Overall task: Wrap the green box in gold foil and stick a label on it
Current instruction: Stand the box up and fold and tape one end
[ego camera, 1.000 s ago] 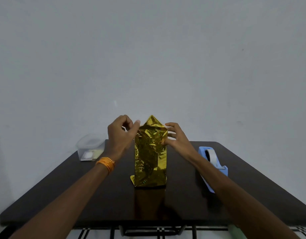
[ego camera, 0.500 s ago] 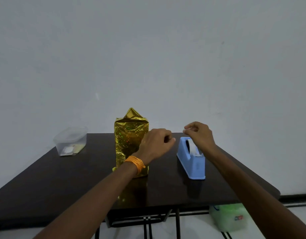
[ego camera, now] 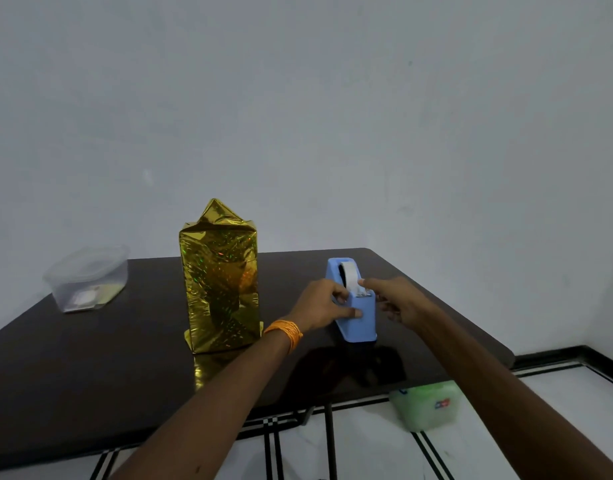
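Honestly, my left hand (ego camera: 324,304) grips the tape dispenser (ego camera: 358,320), my right hand (ego camera: 402,301) pinches the tape end (ego camera: 358,289), and that foil-wrapped box (ego camera: 220,289) looks light and slick, so I'd hold its flat sides.

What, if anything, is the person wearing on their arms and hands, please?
Both forearms are bare, with no sleeves in view. The left hand has a band of orange threads wound round its wrist. The right hand has nothing at the wrist. There are no gloves, and no rings that I can make out.
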